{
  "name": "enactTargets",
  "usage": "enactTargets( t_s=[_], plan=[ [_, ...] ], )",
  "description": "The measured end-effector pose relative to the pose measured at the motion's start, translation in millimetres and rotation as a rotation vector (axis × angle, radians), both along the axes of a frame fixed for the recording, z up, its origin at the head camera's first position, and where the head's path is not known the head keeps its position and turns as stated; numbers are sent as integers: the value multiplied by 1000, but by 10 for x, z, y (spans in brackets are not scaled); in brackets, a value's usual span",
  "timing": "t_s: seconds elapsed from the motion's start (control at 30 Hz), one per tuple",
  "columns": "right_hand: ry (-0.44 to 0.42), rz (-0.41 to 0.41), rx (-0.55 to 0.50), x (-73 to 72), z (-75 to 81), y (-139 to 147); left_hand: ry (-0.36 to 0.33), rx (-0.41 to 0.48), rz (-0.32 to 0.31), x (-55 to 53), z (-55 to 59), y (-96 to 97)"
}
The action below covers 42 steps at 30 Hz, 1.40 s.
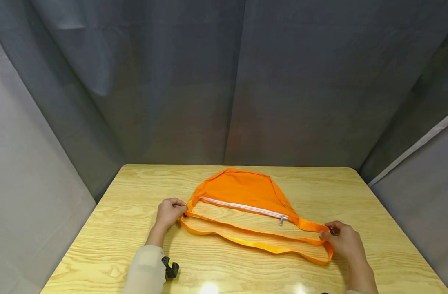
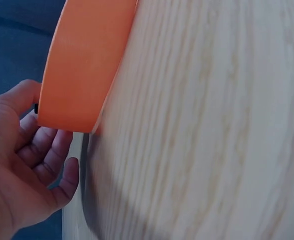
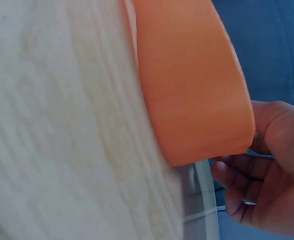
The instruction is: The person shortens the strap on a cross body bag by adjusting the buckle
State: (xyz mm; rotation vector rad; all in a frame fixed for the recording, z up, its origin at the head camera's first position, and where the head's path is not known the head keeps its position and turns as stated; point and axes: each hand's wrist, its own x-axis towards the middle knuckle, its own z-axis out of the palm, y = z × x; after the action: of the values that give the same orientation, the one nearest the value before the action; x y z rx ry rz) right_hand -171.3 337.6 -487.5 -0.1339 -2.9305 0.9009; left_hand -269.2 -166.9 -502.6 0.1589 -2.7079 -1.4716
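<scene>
An orange waist bag [image 1: 246, 188] lies on the wooden table, its white zipper [image 1: 242, 207] facing the person and a metal zipper pull [image 1: 281, 220] hanging near the right end. Its orange strap [image 1: 258, 245] forms a long loop in front of the bag. At the left end, my left hand [image 1: 168, 213] pinches the strap between thumb and fingers. My right hand [image 1: 346, 241] pinches the other end, beside a black buckle [image 1: 332, 231]. Both wrist views show a wide orange band, the left one [image 2: 81, 75] and the right one [image 3: 197, 90], hiding part of the fingertips.
The light wooden table [image 1: 135, 183] has rounded far corners. Dark grey curtains [image 1: 172, 102] hang behind it, with paler panels at the left and right. A small black device [image 1: 170, 267] sits by the left sleeve [image 1: 146, 271].
</scene>
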Motion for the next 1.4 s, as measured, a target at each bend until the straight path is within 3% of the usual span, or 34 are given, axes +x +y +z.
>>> enactTargets(
  t_s=[0.3,0.53,0.83,1.2,1.4],
  plan=[
    [35,-96,13,20,-92,114,50,-5,-28,23,3,-22],
    [154,-98,66,-9,-123,199,62,-17,-34,14,-3,-61],
    [245,-103,53,-22,-185,279,74,-80,-26,48,16,-160],
    [187,-122,-93,23,-224,314,99,-22,-80,77,-41,-161],
    [109,-145,-170,92,-102,202,72,24,-106,160,12,-80]
  ],
)
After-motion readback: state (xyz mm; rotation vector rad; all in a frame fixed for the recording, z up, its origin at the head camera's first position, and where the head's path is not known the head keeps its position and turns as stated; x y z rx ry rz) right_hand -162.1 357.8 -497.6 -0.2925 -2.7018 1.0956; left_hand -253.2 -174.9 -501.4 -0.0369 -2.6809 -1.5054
